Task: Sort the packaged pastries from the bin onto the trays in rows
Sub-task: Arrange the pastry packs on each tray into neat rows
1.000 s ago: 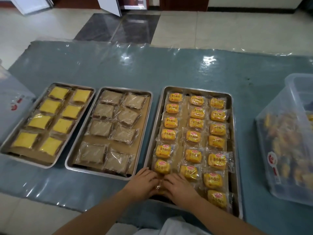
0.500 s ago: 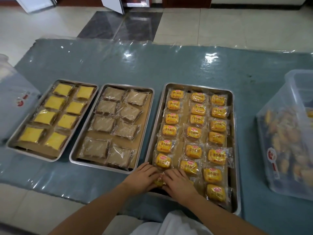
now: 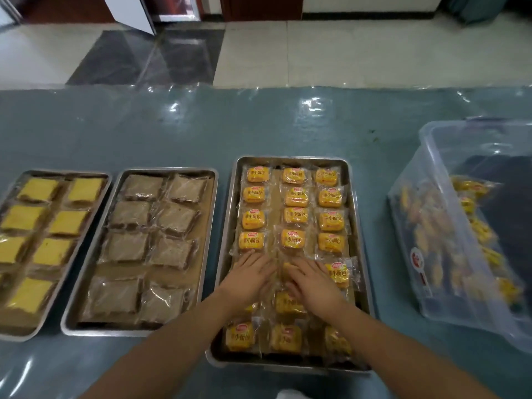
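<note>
Hands are both flat on the right tray (image 3: 358,214), palms down, fingers straight and loosely spread. The left hand (image 3: 250,279) rests on packets in the left column; the right hand (image 3: 312,283) lies over a packet (image 3: 288,269) in the middle column, only its yellow edge showing. Rows of small orange pastry packets (image 3: 293,216) fill that tray. Brown ones fill the middle tray (image 3: 73,318), yellow squares the left tray (image 3: 103,182). The clear bin (image 3: 431,156) sits off to the right on the plastic-covered table (image 3: 201,131), more packets inside.
</note>
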